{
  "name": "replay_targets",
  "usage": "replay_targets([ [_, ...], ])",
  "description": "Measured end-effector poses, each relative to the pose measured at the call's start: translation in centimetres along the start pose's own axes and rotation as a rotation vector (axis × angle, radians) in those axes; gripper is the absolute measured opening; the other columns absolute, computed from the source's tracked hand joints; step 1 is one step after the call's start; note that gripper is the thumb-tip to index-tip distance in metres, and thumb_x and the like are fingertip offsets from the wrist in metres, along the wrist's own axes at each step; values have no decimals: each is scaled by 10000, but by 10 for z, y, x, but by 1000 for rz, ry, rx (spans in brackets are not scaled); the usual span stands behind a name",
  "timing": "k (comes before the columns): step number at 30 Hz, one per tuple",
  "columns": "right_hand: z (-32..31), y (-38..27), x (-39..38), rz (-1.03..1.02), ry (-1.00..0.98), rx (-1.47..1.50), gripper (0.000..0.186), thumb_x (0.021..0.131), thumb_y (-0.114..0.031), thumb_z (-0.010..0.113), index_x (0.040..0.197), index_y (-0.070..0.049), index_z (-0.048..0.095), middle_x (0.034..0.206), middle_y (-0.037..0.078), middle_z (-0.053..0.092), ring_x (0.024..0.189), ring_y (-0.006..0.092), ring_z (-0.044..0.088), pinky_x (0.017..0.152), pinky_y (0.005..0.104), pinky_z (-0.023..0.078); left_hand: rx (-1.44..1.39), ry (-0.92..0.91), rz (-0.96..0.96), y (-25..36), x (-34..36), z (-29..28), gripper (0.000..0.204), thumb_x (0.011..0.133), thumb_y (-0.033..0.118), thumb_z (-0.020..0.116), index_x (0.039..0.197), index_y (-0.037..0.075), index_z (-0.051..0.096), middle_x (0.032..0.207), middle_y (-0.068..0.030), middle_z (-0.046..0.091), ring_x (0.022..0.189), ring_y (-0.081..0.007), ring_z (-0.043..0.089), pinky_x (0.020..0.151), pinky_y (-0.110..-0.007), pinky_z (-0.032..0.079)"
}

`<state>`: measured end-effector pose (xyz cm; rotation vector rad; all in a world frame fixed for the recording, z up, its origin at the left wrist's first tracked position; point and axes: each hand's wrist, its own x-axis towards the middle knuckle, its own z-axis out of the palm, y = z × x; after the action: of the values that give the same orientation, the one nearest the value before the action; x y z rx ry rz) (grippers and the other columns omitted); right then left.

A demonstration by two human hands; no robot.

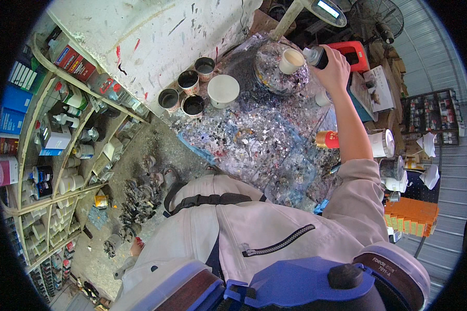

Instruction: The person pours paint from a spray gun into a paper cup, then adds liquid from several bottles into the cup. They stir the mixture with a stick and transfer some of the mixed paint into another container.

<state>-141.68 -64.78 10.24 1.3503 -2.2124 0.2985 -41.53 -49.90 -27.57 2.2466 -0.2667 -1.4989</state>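
Observation:
My right hand (333,70) is closed round a small bottle with a dark body and a clear end (313,56). The bottle is tipped sideways, its clear end toward the cup. Just left of it, a small white cup (291,61) with cream-coloured contents stands on the paint-crusted round pan (269,78) of a scale. I cannot see whether anything flows from the bottle. At the left edge of my jacket a small skin-toned patch shows, apparently part of my left hand (136,249); its fingers are hidden.
Several cups of dark paint (193,105) stand beside a white tub (223,91) on the paint-splattered table (254,150). The scale's display (329,10) rises behind. At right are a red-and-gold can (328,139) and a red case (352,56). Stocked shelves (62,197) line the left.

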Motion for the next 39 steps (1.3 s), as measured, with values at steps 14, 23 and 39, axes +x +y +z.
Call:
replay_targets([
  [14,-5,-4,-2,-117,-16,-89,751,747,-358,913,1444,-246,654,1375,33,675,1338,304,606,1168,487,431,18,-119,30,-1,-2,-3,528,1111,540,592,1213,33,699,1048,-95,732,879,-241,696,825,-410,620],
  [23,-2,1,-2,-99,-30,-92,739,756,-342,884,1456,-264,659,1384,43,684,1373,287,597,1197,484,423,-35,-65,-16,-10,10,-2,493,1098,558,607,1086,70,681,888,-54,661,764,-211,631,739,-376,573],
  [39,-83,-66,-74,366,-52,1309,667,787,-131,973,1378,-28,681,1224,75,764,1018,172,729,834,319,609,42,-583,723,261,-217,256,271,1087,273,709,1191,24,723,1047,-25,729,908,-116,661,838,-292,541],
])
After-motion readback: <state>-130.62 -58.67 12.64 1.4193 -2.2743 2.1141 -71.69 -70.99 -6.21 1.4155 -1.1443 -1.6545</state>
